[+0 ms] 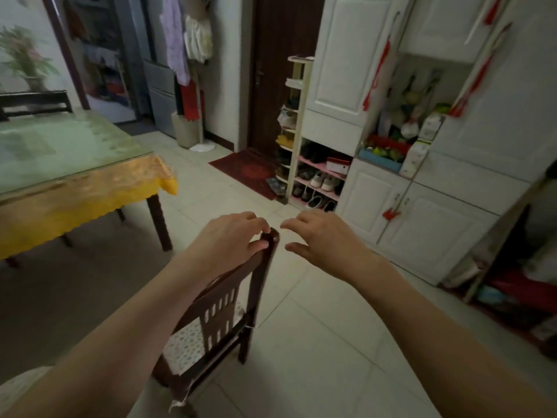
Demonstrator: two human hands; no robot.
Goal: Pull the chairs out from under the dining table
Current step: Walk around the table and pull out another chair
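A dark wooden chair with a white patterned seat cushion stands on the tiled floor, away from the dining table, which has a glass top over a yellow cloth. My left hand grips the top rail of the chair's back near its right corner. My right hand hovers just right of that corner, fingers spread, touching nothing. A second dark chair stands at the table's far side, its back showing above the tabletop.
White cabinets and a shoe rack line the right wall. A dark door with a red mat lies ahead. Hanging clothes and a standing pole are at the back. Tiled floor stretches between chair and cabinets.
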